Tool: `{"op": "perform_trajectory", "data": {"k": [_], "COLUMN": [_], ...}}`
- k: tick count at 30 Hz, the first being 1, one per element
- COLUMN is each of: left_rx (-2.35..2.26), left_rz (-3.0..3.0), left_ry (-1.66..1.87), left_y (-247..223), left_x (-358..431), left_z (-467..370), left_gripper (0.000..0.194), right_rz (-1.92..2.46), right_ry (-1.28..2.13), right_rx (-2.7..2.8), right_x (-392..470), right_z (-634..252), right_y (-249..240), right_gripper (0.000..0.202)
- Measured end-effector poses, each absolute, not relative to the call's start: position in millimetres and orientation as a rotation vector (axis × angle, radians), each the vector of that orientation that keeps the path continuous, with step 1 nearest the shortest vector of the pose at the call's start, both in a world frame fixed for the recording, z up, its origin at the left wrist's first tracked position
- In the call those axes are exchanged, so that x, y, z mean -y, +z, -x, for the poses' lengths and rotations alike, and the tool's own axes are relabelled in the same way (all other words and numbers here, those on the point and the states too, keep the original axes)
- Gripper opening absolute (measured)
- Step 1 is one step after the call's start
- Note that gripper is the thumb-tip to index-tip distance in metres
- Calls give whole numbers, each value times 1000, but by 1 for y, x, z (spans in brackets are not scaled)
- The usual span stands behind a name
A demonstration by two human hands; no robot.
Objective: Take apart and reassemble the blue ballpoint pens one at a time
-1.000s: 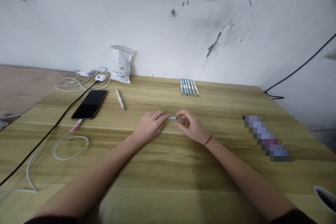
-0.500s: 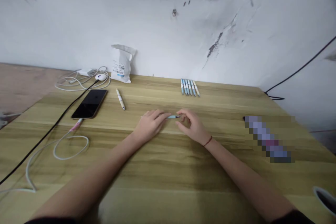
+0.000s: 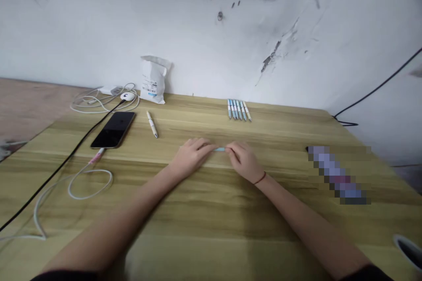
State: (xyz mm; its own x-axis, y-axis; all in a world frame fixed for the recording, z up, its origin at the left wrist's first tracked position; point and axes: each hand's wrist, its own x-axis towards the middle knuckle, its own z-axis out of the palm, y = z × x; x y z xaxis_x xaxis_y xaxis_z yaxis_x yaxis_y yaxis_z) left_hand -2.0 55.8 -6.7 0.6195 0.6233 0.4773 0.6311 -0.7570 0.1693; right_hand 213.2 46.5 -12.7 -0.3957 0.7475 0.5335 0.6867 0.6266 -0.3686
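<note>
Between my hands, near the middle of the wooden table, lies a light blue pen, held level. My left hand is closed over its left part, which the fingers hide. The fingertips of my right hand pinch its right end, so the tip is out of sight. Several blue pens and a cream pen stand side by side in a row by the wall. Another cream pen lies alone to the left of my hands.
A black phone with a white cable is at the left, beside a black cable. A white packet leans near the wall. A pixelated object lies right, a round-rimmed item lower right.
My right hand's fingers have closed on the right end of the blue pen, covering its tip. Before, they were apart around it. My left hand has hardly moved.
</note>
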Motion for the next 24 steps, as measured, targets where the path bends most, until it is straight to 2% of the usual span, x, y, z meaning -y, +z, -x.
{"op": "perform_trajectory", "data": {"k": [7,9,13,18,21,24], "left_rx": [1718,1834,1690,1291,1334,1613], "left_rz": [2930,2971,2933,2787,2609,2297], "left_ry": [-823,-924,-1245,-1236,-1138,-1126], "left_y": [1,1,-3,-3,6,12], "left_x": [-70,-73,-74,-72,-78,-88], "left_z": [18,20,19,18,27,47], "left_gripper": [43,43,33,24,31,41], "right_rz": [1122,1118,1135,1192,1277,1593], "right_ry": [15,0,31,123,195,170], "right_rx": [1965,1987,2081,2101,1957,1583], "right_x": [-50,-51,-54,-56,-66,-86], "right_z": [-223,-225,-227,-225,-234,-265], "right_y": [-12,-12,-13,-13,-13,-13], "right_gripper": [12,11,14,15,18,26]}}
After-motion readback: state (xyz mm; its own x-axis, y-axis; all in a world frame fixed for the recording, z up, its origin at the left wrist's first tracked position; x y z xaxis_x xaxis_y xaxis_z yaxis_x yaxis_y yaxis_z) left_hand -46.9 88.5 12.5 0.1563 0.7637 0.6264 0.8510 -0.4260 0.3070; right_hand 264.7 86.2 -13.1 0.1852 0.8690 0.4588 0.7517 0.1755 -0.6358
